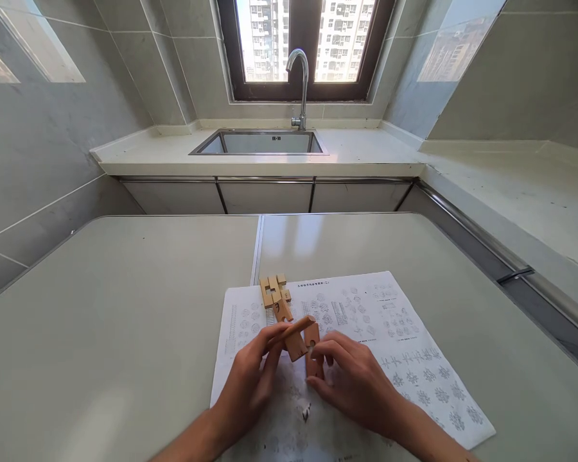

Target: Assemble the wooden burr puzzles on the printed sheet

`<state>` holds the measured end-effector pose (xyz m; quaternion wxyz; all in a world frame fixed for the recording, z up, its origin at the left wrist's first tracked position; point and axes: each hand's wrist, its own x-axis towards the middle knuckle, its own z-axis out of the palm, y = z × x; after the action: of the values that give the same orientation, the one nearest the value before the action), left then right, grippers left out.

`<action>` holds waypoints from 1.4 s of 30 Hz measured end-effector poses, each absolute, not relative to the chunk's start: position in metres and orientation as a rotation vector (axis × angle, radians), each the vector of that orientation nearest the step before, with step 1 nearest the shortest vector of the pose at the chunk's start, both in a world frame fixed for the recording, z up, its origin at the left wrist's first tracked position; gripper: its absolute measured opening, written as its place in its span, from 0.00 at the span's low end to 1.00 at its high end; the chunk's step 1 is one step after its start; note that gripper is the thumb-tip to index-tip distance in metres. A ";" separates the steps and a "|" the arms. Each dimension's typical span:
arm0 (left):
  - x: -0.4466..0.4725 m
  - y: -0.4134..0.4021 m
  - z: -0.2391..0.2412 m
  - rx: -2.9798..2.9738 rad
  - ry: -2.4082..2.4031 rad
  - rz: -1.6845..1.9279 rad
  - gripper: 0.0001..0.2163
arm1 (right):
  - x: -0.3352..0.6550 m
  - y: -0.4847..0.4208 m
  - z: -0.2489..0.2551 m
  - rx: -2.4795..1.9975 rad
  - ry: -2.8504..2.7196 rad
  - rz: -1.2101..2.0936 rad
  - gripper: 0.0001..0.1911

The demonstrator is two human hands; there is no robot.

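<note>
Pinching wooden pieces over one printed sheet [376, 353], your two hands sit side by side, fingers bent. Your left hand [250, 375] is nearly closed, thumb and fingers on a brown slanting bar [301, 325] with a brown block [296, 347] right under it; you cannot tell whether those two are joined. Your right hand [354, 372] is half curled, thumb and fingertips closed about a notched brown piece [314, 367] just beside the block. Beyond them, one black-marked brown piece [282, 310] lies on the sheet, next to a cluster of pale notched blocks [271, 292] at its far edge, packed too tightly for you to count. The sheet rests on the tabletop [125, 308]. Across from you, one sink [250, 142] is set in the counter [149, 151], its floor hidden; one faucet [304, 90] stands behind it, below one window [301, 64].
</note>
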<state>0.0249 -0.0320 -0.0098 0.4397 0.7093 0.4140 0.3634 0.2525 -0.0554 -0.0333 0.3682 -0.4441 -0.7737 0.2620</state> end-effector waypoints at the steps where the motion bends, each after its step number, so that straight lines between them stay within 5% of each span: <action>1: 0.025 -0.031 -0.009 1.720 1.048 0.902 0.13 | 0.254 -0.055 -0.032 -1.141 -1.992 0.631 0.17; 5: 0.026 -0.029 -0.002 1.555 1.118 0.876 0.13 | 0.260 -0.052 -0.028 -1.223 -2.046 0.644 0.40; 9: 0.025 -0.029 0.003 1.455 1.153 0.844 0.17 | 0.263 -0.050 -0.029 -1.270 -2.121 0.617 0.51; 24: 0.023 -0.027 0.006 1.209 0.915 0.747 0.22 | 0.274 -0.047 -0.023 -1.233 -1.711 0.725 0.36; 42: 0.020 -0.017 0.004 0.988 0.647 0.414 0.19 | 0.271 -0.056 -0.018 -0.877 -1.711 0.847 0.47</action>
<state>0.0199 -0.0174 0.0044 0.8106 0.4625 0.3027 0.1936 0.2709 -0.0555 -0.0177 0.4970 -0.3622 -0.7067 0.3498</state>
